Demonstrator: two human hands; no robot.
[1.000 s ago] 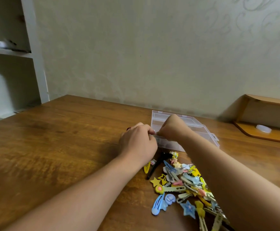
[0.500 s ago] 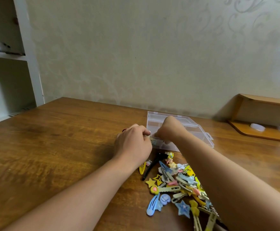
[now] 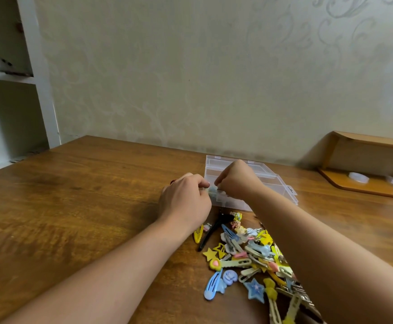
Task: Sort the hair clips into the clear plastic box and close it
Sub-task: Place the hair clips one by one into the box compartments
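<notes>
— Where's the clear plastic box (image 3: 273,183)?
— Centre right on the worktop (image 3: 74,206), long axis slanting lower right. Both hands meet at its near-left corner: left hand (image 3: 185,202) and right hand (image 3: 236,181) pinch something small, pale.
— The hair clips (image 3: 244,258)?
— Heaped below, nearer the right arm.

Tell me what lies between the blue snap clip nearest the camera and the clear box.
In the head view, the heap of hair clips fills that stretch: from the blue snap clip past the yellow stars and the black clip to the clear box.
</notes>
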